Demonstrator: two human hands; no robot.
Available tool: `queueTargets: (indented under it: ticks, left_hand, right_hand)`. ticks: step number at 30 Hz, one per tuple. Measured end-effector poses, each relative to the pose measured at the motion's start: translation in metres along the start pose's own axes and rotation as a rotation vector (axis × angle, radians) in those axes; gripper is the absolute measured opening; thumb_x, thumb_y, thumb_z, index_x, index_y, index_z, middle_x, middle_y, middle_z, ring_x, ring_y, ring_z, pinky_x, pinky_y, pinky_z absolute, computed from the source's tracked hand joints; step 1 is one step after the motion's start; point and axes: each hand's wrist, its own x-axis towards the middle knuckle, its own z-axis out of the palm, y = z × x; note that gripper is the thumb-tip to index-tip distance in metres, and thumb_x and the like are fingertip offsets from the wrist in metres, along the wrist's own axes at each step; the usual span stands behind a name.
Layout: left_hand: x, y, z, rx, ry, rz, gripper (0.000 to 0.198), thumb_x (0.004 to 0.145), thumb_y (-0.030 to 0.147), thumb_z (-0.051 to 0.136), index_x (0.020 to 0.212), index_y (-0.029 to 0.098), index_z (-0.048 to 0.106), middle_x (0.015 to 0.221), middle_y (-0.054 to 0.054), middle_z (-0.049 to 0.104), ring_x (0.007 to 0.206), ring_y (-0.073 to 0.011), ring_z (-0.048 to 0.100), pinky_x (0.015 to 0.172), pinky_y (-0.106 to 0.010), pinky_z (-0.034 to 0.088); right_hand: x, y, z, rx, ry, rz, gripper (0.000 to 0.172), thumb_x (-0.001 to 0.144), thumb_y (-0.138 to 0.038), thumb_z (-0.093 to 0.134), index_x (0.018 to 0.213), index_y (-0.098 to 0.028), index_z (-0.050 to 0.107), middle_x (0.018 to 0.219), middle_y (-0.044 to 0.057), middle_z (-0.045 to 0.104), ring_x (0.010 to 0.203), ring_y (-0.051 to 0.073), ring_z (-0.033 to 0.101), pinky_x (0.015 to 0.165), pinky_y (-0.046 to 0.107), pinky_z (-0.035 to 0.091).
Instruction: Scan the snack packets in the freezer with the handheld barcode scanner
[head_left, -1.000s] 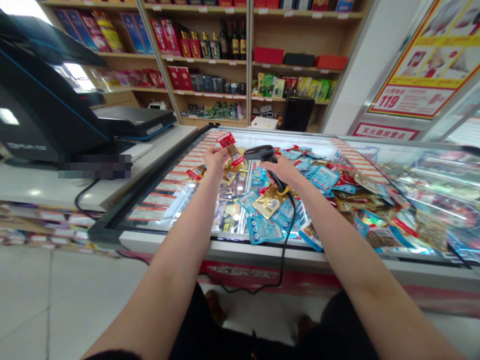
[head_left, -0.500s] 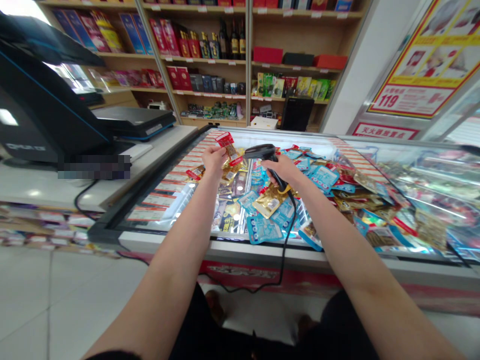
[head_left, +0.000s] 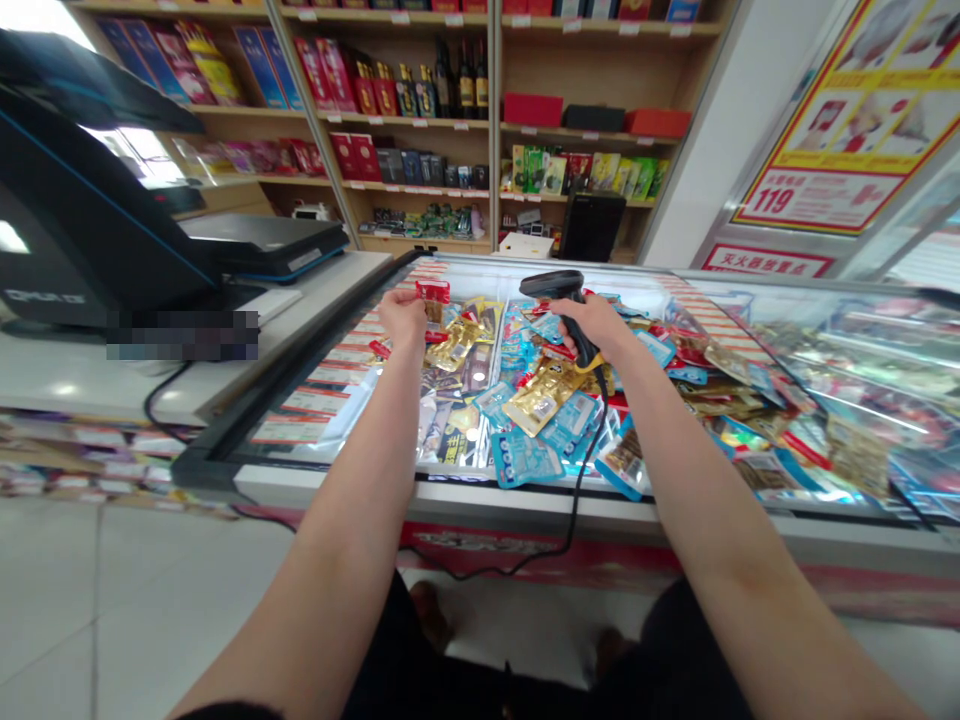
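from my head camera, everything sat around the glass-topped chest freezer (head_left: 480,492). over its left part, my left hand (head_left: 403,320) was curled nearly shut, pinching a small snack packet (head_left: 433,302) upright, with its red header standing above my fingers. the packet looked light and soft, and its slick film seemed likely to slide, so i judged the sealed red header the firmest place to hold it. over the middle of the freezer, my right hand (head_left: 598,325) was closed around the grip of a handheld barcode scanner (head_left: 553,287), whose dark nose pointed left toward the packet but stayed well apart from it. the scanner looked like stiff, hard plastic, heavier than the packet, and its grip was the natural hold. its thin black cord (head_left: 581,480) dropped over the freezer's front edge. inside the freezer lay a loose heap of pouches, with a crinkled gold foil pouch (head_left: 544,397) just below my right hand and a glossy blue sachet (head_left: 523,458) nearer the front rim. red-and-white paper labels (head_left: 300,430) lined its left side. left of the freezer, a black cash register (head_left: 67,210) stood on a white counter (head_left: 75,385). behind it rose wooden shelves (head_left: 495,150) holding bottles (head_left: 457,80).
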Motion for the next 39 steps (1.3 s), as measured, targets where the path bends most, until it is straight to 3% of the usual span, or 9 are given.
queueTargets:
  ticks: [3,10,14,18,22,25,29,34,39]
  left_hand:
    - [0.003,-0.007,-0.006,0.074,0.045,-0.076,0.019,0.069,0.010,0.064,0.076,0.023,0.053,0.081,-0.001,0.064,0.094,-0.0223,0.067,0.098,-0.037,0.053]
    - [-0.013,0.007,-0.013,0.331,-0.085,-0.044,0.033,0.059,0.001,0.071,0.074,0.024,0.053,0.097,-0.011,0.069,0.123,-0.0372,0.061,0.114,-0.054,0.040]
    - [-0.028,0.020,-0.003,0.396,-0.140,0.084,0.024,0.070,0.009,0.073,0.080,0.024,0.057,0.109,-0.012,0.071,0.126,-0.0365,0.059,0.116,-0.054,0.039]
    - [-0.055,0.026,0.018,0.372,-0.334,0.244,0.010,0.081,0.015,0.068,0.087,0.023,0.066,0.108,-0.010,0.074,0.114,-0.0306,0.067,0.110,-0.045,0.045]
    - [-0.091,0.031,0.038,0.303,-0.583,0.399,0.008,0.089,0.021,0.067,0.092,0.022,0.074,0.104,-0.009,0.078,0.103,-0.0271,0.071,0.103,-0.040,0.050]
    - [-0.114,0.037,0.049,0.296,-0.759,0.586,0.013,0.092,0.029,0.068,0.096,0.024,0.080,0.108,-0.008,0.079,0.110,-0.0279,0.070,0.109,-0.044,0.049]
    - [-0.132,0.044,0.056,0.371,-0.982,0.801,0.031,0.100,0.046,0.060,0.107,0.028,0.084,0.131,-0.008,0.074,0.130,-0.0293,0.062,0.118,-0.048,0.043]
    - [-0.136,0.041,0.057,0.503,-1.016,0.831,0.039,0.104,0.050,0.054,0.124,0.029,0.080,0.147,-0.006,0.068,0.141,-0.0307,0.055,0.123,-0.049,0.038]
    - [-0.123,0.038,0.051,0.451,-0.950,0.819,0.034,0.102,0.041,0.057,0.120,0.020,0.078,0.139,-0.012,0.072,0.134,-0.0296,0.060,0.120,-0.045,0.040]
  right_hand:
    - [0.006,0.004,-0.007,0.005,0.038,0.008,0.023,0.090,-0.028,0.072,0.073,-0.019,0.058,0.049,0.001,0.060,0.037,0.013,0.051,0.035,0.024,0.041]
    - [0.008,0.005,-0.011,0.013,0.066,0.043,0.022,0.089,-0.026,0.072,0.073,-0.018,0.059,0.050,0.001,0.060,0.038,0.013,0.052,0.037,0.024,0.042]
    - [0.006,0.003,-0.009,0.044,0.087,0.021,0.022,0.092,-0.025,0.069,0.074,-0.018,0.059,0.052,0.000,0.059,0.038,0.012,0.051,0.036,0.024,0.041]
    - [0.006,0.002,-0.010,0.045,0.122,0.041,0.026,0.094,-0.026,0.066,0.070,-0.018,0.058,0.049,0.000,0.057,0.037,0.013,0.049,0.035,0.025,0.041]
    - [0.008,0.004,-0.012,0.037,0.134,0.053,0.027,0.092,-0.030,0.067,0.069,-0.019,0.058,0.047,0.001,0.056,0.037,0.014,0.048,0.036,0.026,0.043]
    - [0.008,0.005,-0.013,0.063,0.140,0.027,0.024,0.091,-0.029,0.067,0.071,-0.019,0.059,0.047,0.000,0.056,0.038,0.013,0.048,0.037,0.026,0.044]
    - [0.007,0.002,-0.013,0.076,0.150,-0.002,0.022,0.091,-0.025,0.066,0.072,-0.018,0.059,0.050,0.000,0.058,0.038,0.012,0.049,0.037,0.024,0.043]
    - [0.008,0.001,-0.013,0.087,0.170,0.010,0.021,0.090,-0.025,0.067,0.072,-0.018,0.060,0.050,0.000,0.058,0.039,0.013,0.051,0.038,0.024,0.044]
    - [0.008,0.001,-0.013,0.090,0.162,0.008,0.024,0.091,-0.026,0.067,0.070,-0.018,0.059,0.051,0.001,0.059,0.038,0.013,0.051,0.037,0.026,0.044]
